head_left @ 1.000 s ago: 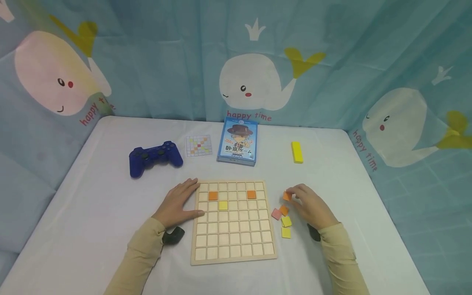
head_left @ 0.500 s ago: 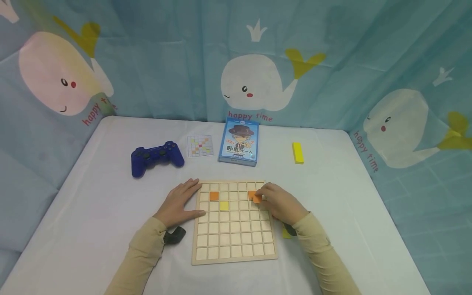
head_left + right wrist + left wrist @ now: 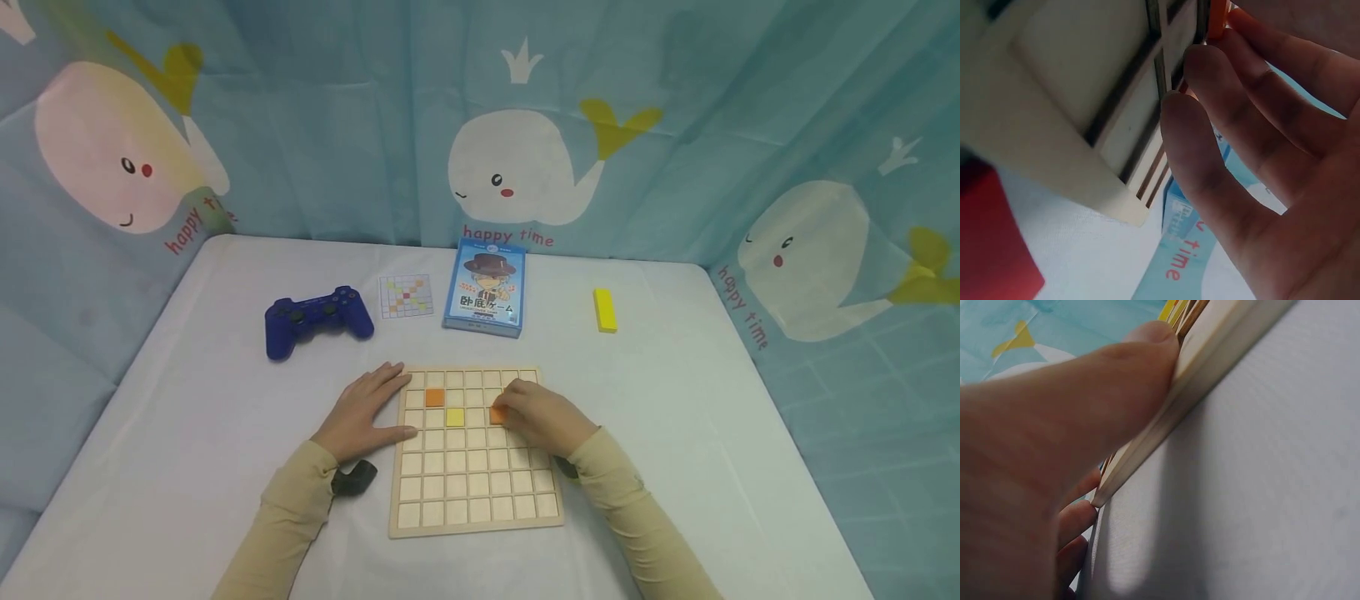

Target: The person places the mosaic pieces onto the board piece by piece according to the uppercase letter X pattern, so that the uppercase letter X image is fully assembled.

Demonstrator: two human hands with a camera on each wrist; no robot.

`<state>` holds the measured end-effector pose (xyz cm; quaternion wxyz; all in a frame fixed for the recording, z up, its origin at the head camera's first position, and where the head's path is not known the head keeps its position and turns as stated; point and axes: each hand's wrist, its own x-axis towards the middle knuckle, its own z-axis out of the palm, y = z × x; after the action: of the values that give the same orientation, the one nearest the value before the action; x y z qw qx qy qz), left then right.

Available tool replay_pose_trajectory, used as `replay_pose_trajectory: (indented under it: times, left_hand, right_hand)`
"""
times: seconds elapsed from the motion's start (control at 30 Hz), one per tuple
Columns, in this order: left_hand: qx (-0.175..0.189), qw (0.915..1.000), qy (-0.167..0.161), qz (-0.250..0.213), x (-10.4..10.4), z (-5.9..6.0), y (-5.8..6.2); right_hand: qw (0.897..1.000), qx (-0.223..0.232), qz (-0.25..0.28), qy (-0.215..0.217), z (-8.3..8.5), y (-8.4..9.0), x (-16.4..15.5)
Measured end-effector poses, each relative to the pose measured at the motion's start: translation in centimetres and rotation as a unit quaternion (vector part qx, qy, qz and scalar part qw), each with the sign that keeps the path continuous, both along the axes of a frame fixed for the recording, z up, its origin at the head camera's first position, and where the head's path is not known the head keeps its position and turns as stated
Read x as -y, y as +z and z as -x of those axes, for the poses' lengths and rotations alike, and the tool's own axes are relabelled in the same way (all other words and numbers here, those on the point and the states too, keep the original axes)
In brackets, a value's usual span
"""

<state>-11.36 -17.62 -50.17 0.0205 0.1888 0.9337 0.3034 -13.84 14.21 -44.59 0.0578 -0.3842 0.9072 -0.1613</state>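
An orange tile (image 3: 498, 414) is pinched in the grip of the right hand (image 3: 542, 417), at the fingertips on its left side, low over a cell right of the yellow tile (image 3: 454, 417). The wooden board (image 3: 475, 510) is steadied by the left hand (image 3: 362, 414), laid flat against its left edge on the desk (image 3: 187, 400). The tile is small, square and flat.

Head view looks forward and down from above the near table (image 3: 187, 400) edge, whole tabletop and curtain in frame. Left wrist view sits very low on the table, right against the board (image 3: 1210, 369) left edge. Right wrist view is close over the board (image 3: 1072, 106), facing outward. All three share the board (image 3: 472, 467).
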Motion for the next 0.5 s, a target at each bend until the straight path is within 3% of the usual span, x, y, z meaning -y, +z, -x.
replay_pose_trajectory:
  times: [0.27,0.5]
  left_hand:
    - [0.014,0.9999,0.002,0.006,0.09,0.12,0.20]
    - [0.004,1.0000,-0.002,0.000,0.04,0.10,0.07]
  right_hand:
    - [1.000,-0.006,0.003,0.010,0.00,-0.20,0.40]
    - [1.000,-0.003,0.006,0.011,0.09,-0.40,0.50]
